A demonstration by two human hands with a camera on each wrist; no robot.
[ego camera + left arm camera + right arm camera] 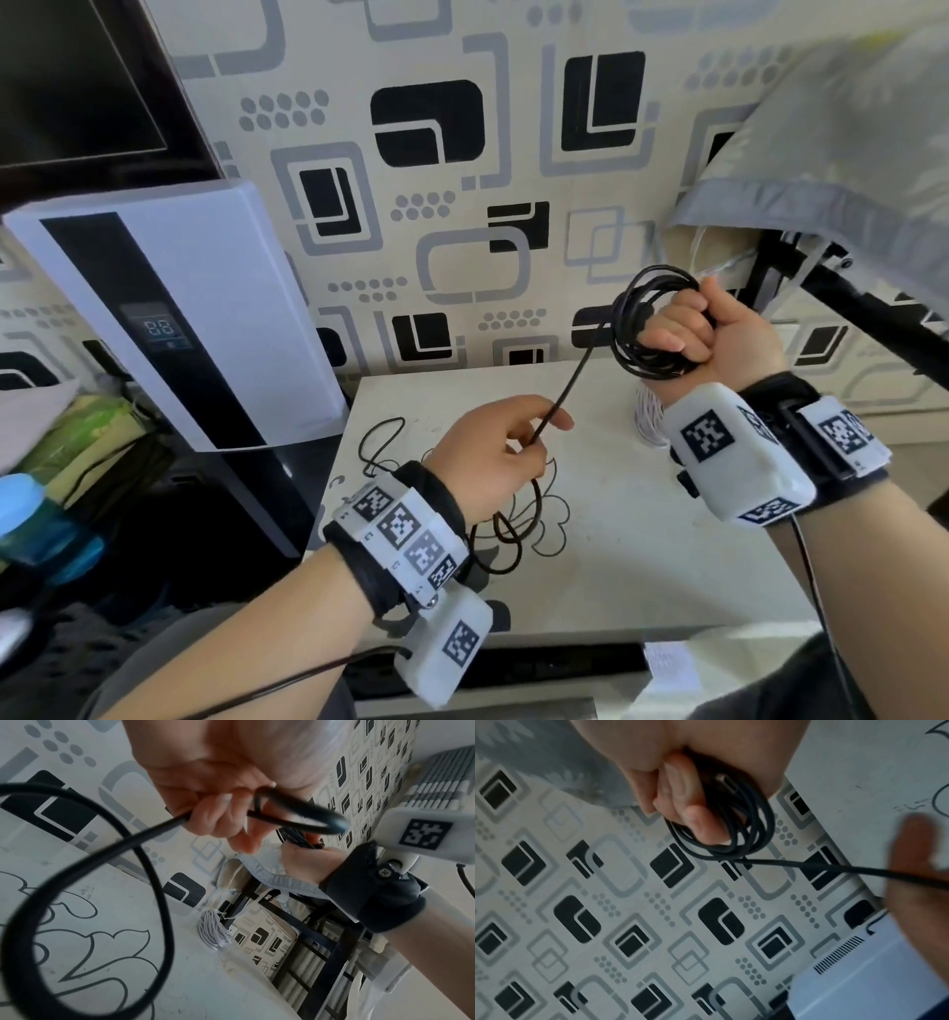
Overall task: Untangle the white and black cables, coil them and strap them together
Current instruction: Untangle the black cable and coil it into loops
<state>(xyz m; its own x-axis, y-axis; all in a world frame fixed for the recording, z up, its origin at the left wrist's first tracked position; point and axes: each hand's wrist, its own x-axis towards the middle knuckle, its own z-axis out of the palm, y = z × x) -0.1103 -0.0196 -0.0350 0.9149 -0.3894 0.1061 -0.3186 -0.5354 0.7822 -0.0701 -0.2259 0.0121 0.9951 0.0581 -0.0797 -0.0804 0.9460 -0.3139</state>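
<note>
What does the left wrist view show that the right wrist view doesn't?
Only the left wrist view: the coiled white cable lying on the table, and the black cable's slack loop. Only the right wrist view: the right hand closed round the black coil up close. Both: the black cable running to the left hand.

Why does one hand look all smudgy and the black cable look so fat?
In the right wrist view the left hand is smeared by blur at the edge. In the left wrist view the black cable loops near the wide lens, so it looks thick. In the head view it looks thin and the wall looks bent.
</note>
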